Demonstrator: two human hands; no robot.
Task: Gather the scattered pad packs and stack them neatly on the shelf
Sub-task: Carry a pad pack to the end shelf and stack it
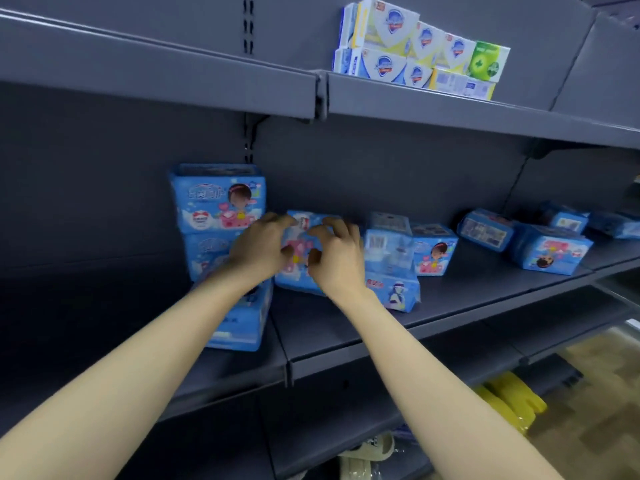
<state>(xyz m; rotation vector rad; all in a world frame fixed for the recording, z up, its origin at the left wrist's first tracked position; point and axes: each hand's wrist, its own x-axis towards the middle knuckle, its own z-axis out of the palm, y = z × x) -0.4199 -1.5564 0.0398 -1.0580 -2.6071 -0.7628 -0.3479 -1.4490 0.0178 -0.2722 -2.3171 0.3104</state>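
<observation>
Both hands hold one blue pad pack [300,251] upright on the dark grey shelf [346,323]. My left hand [259,249] grips its left side and my right hand [334,261] grips its right side, fingers curled over the top edge. A stack of three blue pad packs [218,202] stands just left of it; my left forearm hides part of the lower ones. To the right lie scattered packs: two close by [389,244] [393,292], one behind them [433,254], and others further along [485,230] [550,251] [568,220].
The shelf above carries stacked soap boxes [419,46]. A lower shelf [450,368] juts out beneath. Yellow items [512,400] lie near the floor at lower right, and a pale shoe [370,452] shows at the bottom.
</observation>
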